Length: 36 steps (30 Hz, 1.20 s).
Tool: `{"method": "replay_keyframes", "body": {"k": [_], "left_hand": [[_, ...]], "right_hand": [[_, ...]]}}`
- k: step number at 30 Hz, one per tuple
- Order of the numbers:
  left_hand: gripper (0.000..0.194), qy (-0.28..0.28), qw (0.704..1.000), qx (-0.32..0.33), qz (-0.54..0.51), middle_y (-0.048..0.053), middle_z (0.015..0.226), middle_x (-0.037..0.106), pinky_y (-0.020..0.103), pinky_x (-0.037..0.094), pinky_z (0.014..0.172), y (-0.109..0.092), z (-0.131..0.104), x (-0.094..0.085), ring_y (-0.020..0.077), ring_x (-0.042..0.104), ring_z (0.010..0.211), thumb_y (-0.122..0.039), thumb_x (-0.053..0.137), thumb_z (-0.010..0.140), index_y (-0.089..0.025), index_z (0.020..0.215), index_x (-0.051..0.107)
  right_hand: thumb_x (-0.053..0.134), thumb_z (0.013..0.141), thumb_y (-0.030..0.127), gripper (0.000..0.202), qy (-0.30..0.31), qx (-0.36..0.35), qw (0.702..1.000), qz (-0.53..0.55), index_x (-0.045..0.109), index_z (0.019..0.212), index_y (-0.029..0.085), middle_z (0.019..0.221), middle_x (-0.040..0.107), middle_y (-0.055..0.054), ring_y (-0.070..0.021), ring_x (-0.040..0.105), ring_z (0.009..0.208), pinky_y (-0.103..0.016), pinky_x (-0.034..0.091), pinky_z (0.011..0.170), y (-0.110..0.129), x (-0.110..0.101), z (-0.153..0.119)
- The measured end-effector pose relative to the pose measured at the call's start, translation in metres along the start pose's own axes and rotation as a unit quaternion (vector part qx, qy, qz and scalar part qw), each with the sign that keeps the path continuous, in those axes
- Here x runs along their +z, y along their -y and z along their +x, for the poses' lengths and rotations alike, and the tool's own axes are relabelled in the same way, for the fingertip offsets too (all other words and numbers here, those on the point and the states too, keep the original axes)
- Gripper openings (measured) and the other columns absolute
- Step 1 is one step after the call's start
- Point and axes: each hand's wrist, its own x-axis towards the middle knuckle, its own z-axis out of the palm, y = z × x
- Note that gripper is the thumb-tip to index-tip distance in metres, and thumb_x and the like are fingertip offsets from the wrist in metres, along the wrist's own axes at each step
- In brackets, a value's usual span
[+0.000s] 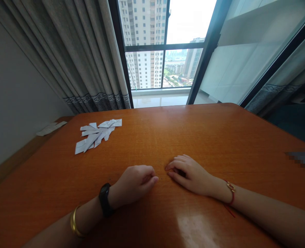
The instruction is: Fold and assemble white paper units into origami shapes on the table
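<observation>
My left hand (pixel 135 183) rests on the wooden table (pixel 206 134), its fingers curled in loosely and the thumb close to them. Nothing shows in it. Across a small gap, my right hand (pixel 190 174) lies on the tabletop with its fingers bent and the thumb apart from them, holding nothing. Folded strips of white paper (pixel 97 133) form a loose, overlapping pile at the far left of the table, beyond my left hand. A dark band is on my left wrist with a gold bangle behind it; a red cord bracelet is on the right.
Past the far table edge are a window (pixel 165 48) and a grey curtain (pixel 90 51). More pale paper (pixel 51 128) lies on a ledge by the left wall. A blurred, pixelated object (pixel 303 160) sits at the right edge of the table.
</observation>
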Motion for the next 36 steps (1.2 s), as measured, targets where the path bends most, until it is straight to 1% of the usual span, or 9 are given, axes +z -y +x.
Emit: {"method": "replay_keyframes", "body": {"k": [20,36], "left_hand": [[0.018,-0.01,1.0,0.008,-0.004,-0.003,0.065,0.054,0.022,0.032,0.057,0.0002,-0.0008,0.0001,0.0113,0.046,0.059,-0.03,0.052,0.09,-0.018,0.077,0.059],[0.018,-0.004,1.0,0.003,-0.003,-0.003,0.066,0.054,0.023,0.031,0.057,-0.0009,-0.0006,-0.0007,0.0119,0.047,0.06,-0.031,0.052,0.09,-0.019,0.078,0.059]], "right_hand": [[0.056,0.089,0.021,0.009,0.002,-0.006,1.0,0.001,0.065,0.088,0.021,0.088,0.07,-0.004,-0.017,0.061,0.08,-0.034,0.043,0.081,-0.0021,0.0,0.0003],[0.056,0.089,0.02,0.009,0.0,-0.012,1.0,0.002,0.064,0.087,0.021,0.088,0.07,-0.003,-0.0168,0.062,0.081,-0.033,0.043,0.08,-0.0025,-0.0002,0.0002]]}}
